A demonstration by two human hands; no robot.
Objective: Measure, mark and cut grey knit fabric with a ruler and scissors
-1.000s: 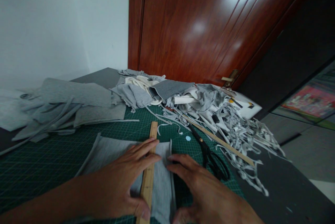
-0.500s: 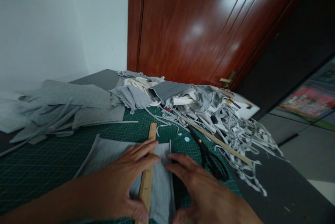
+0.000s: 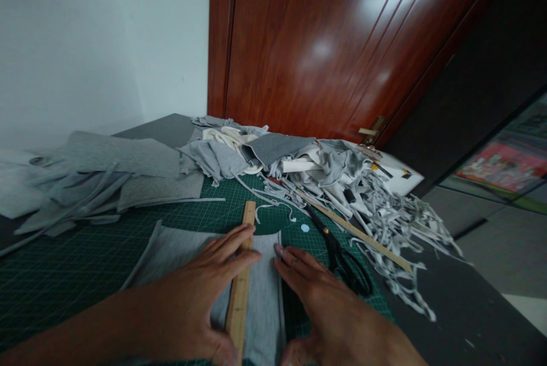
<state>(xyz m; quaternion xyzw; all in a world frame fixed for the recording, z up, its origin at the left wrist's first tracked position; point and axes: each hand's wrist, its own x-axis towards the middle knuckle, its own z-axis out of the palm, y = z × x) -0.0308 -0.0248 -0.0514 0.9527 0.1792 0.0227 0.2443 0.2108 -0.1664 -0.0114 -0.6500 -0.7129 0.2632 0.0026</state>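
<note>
A light grey piece of fabric (image 3: 264,297) lies flat on the green cutting mat (image 3: 47,292). Across it runs a wooden ruler (image 3: 240,292), pointing away from me. My left hand (image 3: 213,286) is spread over the ruler, fingertips on its far part and thumb along its near left edge. On the right edge of the fabric rest the fingertips of my right hand (image 3: 320,297), stretched out with the thumb apart from them. Black-handled scissors (image 3: 339,255) lie on the mat just beyond my right hand.
A second wooden ruler (image 3: 359,232) lies slanted beside a heap of fabric scraps (image 3: 384,212). More grey fabric pieces (image 3: 123,158) are stacked at the left. A small pale disc (image 3: 305,228) sits near the scissors. A wooden door (image 3: 307,58) stands behind the table.
My right fingertips have moved slightly, from beside the fabric's right edge onto it, and lie flatter. That edge has shifted a little to the right at its far corner. The left hand barely moved.
</note>
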